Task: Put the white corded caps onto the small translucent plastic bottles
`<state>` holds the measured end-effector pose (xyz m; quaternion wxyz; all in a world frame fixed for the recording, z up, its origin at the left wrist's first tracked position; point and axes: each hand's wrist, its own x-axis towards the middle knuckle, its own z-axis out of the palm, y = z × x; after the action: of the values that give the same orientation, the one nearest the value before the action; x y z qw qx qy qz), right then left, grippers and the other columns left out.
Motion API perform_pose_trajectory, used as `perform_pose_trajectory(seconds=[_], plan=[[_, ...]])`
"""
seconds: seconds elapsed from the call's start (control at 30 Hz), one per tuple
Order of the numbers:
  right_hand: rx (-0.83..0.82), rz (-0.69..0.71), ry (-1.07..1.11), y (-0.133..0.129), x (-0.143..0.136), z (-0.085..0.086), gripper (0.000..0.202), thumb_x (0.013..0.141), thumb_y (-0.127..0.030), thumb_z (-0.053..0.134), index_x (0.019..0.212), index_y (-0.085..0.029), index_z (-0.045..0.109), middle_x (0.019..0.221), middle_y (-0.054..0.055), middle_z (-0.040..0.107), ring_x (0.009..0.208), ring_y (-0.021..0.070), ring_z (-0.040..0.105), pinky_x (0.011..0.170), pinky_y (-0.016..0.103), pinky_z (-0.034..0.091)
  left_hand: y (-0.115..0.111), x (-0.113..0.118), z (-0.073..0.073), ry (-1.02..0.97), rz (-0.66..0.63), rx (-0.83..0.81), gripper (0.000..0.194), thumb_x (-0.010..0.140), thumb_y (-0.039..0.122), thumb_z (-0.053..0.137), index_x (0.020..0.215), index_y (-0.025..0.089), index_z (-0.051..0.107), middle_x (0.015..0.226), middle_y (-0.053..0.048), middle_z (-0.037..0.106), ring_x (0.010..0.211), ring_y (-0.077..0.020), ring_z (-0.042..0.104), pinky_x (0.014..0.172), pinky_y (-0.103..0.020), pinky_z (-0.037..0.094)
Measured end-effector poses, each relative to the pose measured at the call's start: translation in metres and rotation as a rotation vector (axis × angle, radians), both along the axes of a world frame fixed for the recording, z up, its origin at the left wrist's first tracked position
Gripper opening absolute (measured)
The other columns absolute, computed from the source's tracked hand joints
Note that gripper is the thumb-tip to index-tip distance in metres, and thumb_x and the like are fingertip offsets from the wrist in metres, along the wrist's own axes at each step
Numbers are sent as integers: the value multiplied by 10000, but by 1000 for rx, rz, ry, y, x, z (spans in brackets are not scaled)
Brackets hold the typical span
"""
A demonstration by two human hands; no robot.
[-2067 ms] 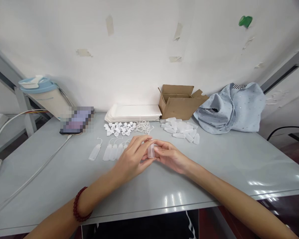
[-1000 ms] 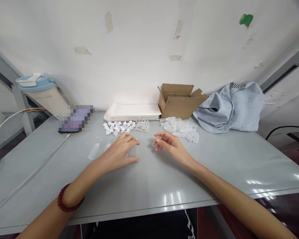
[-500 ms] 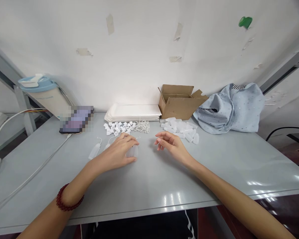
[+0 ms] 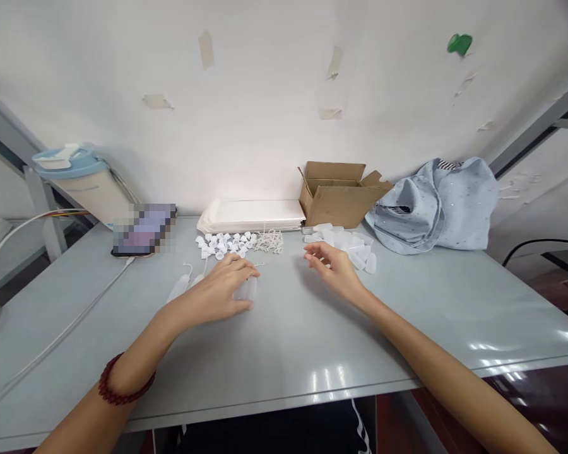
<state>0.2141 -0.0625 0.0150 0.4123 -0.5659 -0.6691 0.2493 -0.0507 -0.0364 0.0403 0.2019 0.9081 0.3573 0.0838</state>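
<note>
My left hand (image 4: pixel 224 287) rests low over the table, its thumb and fingers around a small translucent plastic bottle (image 4: pixel 246 290). Beside that wrist lies another translucent bottle (image 4: pixel 177 288) with a thin white cord at its top; one more is partly hidden behind the hand. My right hand (image 4: pixel 334 268) hovers just in front of a pile of small translucent plastic pieces (image 4: pixel 343 239), fingers slightly curled and thumb apart, with nothing visible in them. White caps (image 4: pixel 222 244) lie scattered beyond my left hand, and a bunch of white cords (image 4: pixel 269 241) sits beside them.
A stack of white sheets or bags (image 4: pixel 253 214) lies by the wall, next to an open cardboard box (image 4: pixel 343 205). A light blue cloth bag (image 4: pixel 464 208) is at right. At left are a phone (image 4: pixel 144 230) with its cable and a blue-lidded cup (image 4: pixel 82 183).
My right hand has moved right, closer to the pile of translucent pieces. My left hand has shifted slightly left together with the bottle. The camera view has turned a little.
</note>
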Motion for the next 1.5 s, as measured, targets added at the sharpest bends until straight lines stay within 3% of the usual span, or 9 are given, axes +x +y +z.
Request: perform_pose_trajectory(seconds=[0.2, 0.4, 0.6, 0.83, 1.0, 1.13, 1.27, 1.4, 1.5], plan=[[216, -50, -526, 9, 16, -5, 224, 868, -112, 443, 1029, -155, 592, 1070, 119, 623, 948, 234, 589, 713, 338, 483, 0, 2, 0, -88, 19, -1, 415, 812, 485, 575, 1148, 241, 584, 1193, -62, 581, 1172, -279, 435, 908, -391, 444], [66, -95, -853, 13, 24, 2, 262, 858, -49, 487, 1055, -144, 631, 1031, 107, 661, 978, 242, 552, 711, 301, 462, 29, 7, -5, -124, 201, 124, 316, 894, 398, 426, 1073, 203, 598, 1137, -76, 618, 1143, -280, 464, 890, -411, 444], [58, -88, -917, 15, 25, 0, 247, 866, -50, 485, 1015, -132, 664, 995, 106, 677, 943, 251, 540, 716, 303, 428, 67, 29, -3, -47, 160, 289, 301, 868, 231, 396, 1041, 154, 630, 1044, -110, 630, 1049, -287, 483, 881, -426, 425], [76, -104, -967, 15, 25, 0, 285, 877, -46, 457, 1059, -135, 656, 1017, 108, 658, 962, 251, 519, 770, 316, 397, 79, 49, 0, -33, 138, 295, 243, 805, 217, 452, 830, 150, 684, 848, -125, 624, 941, -303, 502, 775, -414, 443], [75, -124, -969, 15, 26, -3, 291, 864, -37, 467, 1072, -130, 647, 1060, 120, 631, 981, 253, 510, 782, 319, 384, 76, 42, 14, -108, 176, 255, 223, 806, 253, 474, 772, 178, 680, 850, -85, 668, 884, -262, 562, 752, -368, 454], [80, -120, -964, 17, 28, -7, 277, 856, -35, 475, 1054, -124, 648, 1059, 124, 625, 983, 259, 510, 781, 324, 386, 66, 39, 22, -238, 278, 238, 231, 830, 285, 471, 854, 182, 676, 904, -56, 696, 810, -201, 610, 694, -307, 473], [89, -127, -957, 18, 27, -8, 267, 852, -30, 473, 1041, -111, 644, 1059, 143, 619, 994, 265, 505, 802, 331, 389, 51, 35, 13, -459, 387, 172, 218, 808, 340, 534, 852, 189, 685, 879, -49, 703, 785, -189, 613, 667, -291, 470], [101, -124, -941, 18, 27, -8, 283, 844, -18, 463, 1045, -117, 635, 1037, 148, 620, 984, 270, 500, 813, 344, 398, 39, 27, 0, -536, 460, 125, 218, 792, 375, 571, 823, 195, 690, 872, -45, 707, 771, -188, 609, 664, -294, 465], [109, -119, -919, 18, 28, -10, 292, 842, -15, 452, 1050, -118, 629, 1035, 152, 609, 962, 271, 501, 805, 356, 410, 32, 22, -1, -585, 522, 44, 228, 768, 408, 604, 807, 204, 698, 854, -37, 712, 773, -193, 618, 682, -297, 473]])
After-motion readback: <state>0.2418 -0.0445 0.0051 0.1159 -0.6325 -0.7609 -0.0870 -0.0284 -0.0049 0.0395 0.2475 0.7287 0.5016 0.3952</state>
